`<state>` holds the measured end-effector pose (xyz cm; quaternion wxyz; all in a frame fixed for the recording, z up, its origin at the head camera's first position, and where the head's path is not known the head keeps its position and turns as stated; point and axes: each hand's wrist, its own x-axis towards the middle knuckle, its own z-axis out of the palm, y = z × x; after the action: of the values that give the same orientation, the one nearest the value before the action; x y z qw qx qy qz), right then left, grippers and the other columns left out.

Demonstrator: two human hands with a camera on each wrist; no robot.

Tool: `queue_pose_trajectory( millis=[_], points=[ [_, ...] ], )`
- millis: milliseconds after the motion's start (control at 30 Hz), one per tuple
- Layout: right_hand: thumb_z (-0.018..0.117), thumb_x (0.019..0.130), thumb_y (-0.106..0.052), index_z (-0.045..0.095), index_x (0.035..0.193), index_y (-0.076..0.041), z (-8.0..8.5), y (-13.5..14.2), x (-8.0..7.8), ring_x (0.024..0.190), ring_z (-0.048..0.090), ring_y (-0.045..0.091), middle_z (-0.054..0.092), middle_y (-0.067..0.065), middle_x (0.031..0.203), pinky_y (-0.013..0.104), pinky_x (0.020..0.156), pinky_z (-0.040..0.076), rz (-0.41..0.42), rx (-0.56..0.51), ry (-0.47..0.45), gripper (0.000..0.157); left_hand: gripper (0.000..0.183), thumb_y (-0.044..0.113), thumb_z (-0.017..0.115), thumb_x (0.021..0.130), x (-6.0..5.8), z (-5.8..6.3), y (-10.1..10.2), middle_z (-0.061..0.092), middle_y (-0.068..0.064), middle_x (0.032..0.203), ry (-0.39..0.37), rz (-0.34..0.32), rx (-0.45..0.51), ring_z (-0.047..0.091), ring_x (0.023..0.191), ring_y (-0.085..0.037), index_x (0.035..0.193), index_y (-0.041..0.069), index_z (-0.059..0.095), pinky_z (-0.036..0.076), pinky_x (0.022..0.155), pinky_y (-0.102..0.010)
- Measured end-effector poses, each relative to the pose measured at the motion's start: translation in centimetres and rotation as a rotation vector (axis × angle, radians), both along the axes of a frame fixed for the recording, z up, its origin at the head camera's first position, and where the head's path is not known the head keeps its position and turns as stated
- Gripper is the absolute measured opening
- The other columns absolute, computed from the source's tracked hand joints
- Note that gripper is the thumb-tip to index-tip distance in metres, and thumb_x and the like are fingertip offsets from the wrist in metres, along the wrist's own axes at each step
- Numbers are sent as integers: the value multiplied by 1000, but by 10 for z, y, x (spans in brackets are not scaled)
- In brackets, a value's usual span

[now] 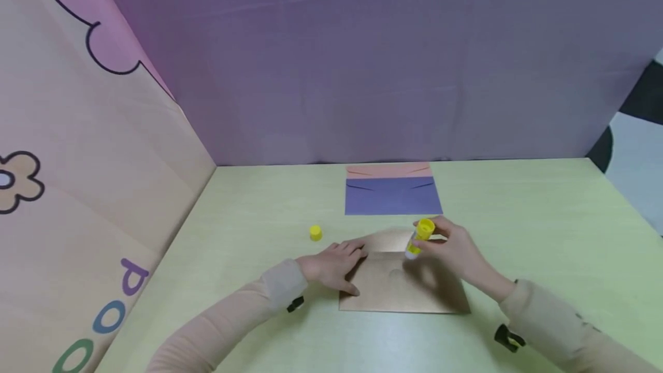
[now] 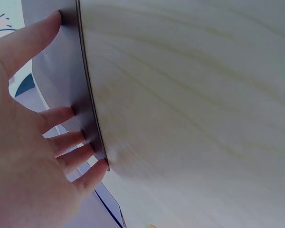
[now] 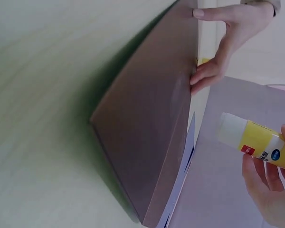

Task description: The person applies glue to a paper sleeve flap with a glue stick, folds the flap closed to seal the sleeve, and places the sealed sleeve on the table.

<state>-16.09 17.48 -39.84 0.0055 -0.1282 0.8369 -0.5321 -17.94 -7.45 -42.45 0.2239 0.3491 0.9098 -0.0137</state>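
A brown paper envelope (image 1: 383,298) lies on the table, its flap (image 1: 388,240) on the far side. My left hand (image 1: 334,266) rests on the envelope's left edge, fingers and thumb spread, as the left wrist view also shows. In my right hand (image 1: 458,249) is a yellow glue stick (image 3: 259,137), pinched between thumb and fingers. Its white end points down over the right part of the flap; whether it touches the paper I cannot tell. A small yellow cap (image 1: 315,233) sits to the left of the envelope.
Behind the brown envelope lie a blue envelope (image 1: 393,197) and a pink envelope (image 1: 388,171), overlapping. The pale table (image 1: 248,206) ends at a purple backdrop (image 1: 331,73). A printed panel (image 1: 103,189) stands along the left side.
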Motion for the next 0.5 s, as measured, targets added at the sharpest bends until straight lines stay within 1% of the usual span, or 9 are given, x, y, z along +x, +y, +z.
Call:
queue_pose_trajectory(
  millis=[133,267,367,500],
  points=[
    [70,74,-8,56,100,5,-5,-6,1,89,58,27,58,16,99,23,72,51,71,10,39,33,82,53,56,79,0,1,0,8,-5,148,10,-10,1,11,134,-19,141,12,20,19,106,-37],
    [70,72,-3,59,94,3,-8,-13,2,86,58,25,57,10,92,22,71,51,139,17,66,26,82,53,56,79,1,1,0,8,-6,147,19,-23,1,11,133,-20,140,11,21,20,106,-38],
    [70,71,0,60,94,3,-9,-17,3,85,58,25,57,7,89,22,70,51,186,18,86,25,83,53,56,79,1,2,0,9,-7,147,20,-25,-1,12,133,-20,141,11,21,20,106,-39],
    [70,70,0,59,94,3,-11,-22,4,87,58,28,58,9,90,22,70,51,230,23,93,26,83,53,56,78,1,1,0,10,-7,147,19,-23,1,13,133,-20,140,11,21,20,106,-39]
  ],
)
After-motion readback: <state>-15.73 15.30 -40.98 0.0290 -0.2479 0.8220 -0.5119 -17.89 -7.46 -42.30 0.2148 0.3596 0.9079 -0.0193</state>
